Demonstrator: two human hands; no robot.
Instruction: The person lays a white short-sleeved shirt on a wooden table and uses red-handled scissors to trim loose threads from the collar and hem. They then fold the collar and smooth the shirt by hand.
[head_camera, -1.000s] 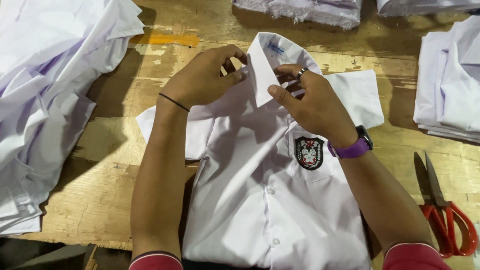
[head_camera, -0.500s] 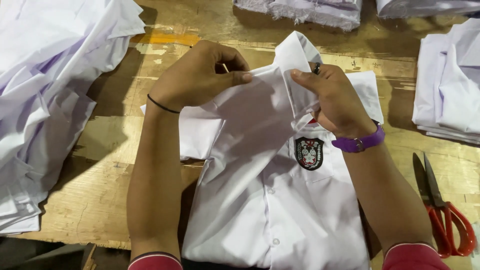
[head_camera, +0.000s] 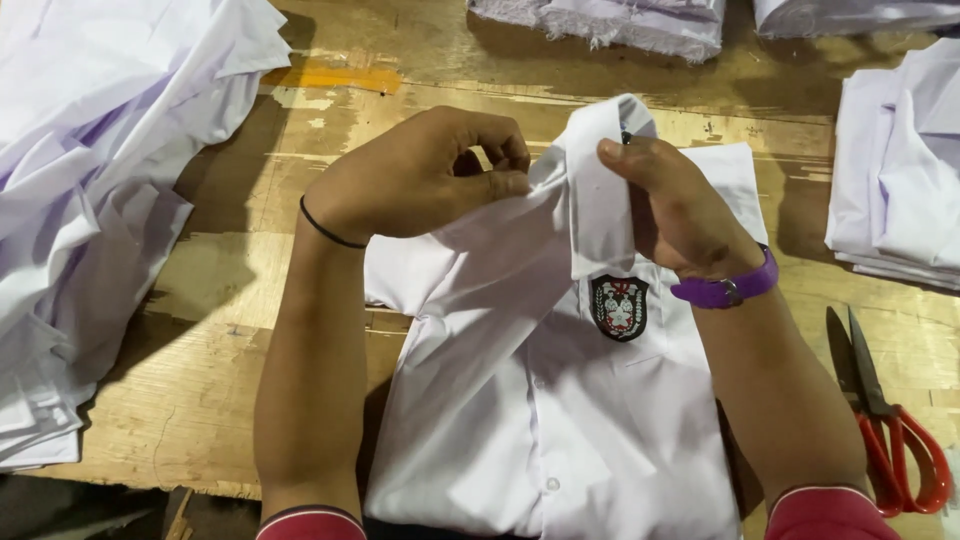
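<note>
White shirt (head_camera: 560, 400) lies flat on the wooden tabletop (head_camera: 210, 400), crest badge (head_camera: 619, 306) facing up, collar (head_camera: 598, 190) lifted off the cloth. Left hand (head_camera: 420, 175) has its fingers pinched on the fabric beside the collar; right hand (head_camera: 680, 205) grips the collar's raised edge. Red-handled scissors (head_camera: 890, 420) rest at the right, shirt piles (head_camera: 90, 200) heaped at the left.

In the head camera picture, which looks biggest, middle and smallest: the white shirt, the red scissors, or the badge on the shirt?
1. White shirt: by far the biggest.
2. Red scissors: middle.
3. Badge: smallest.
</note>
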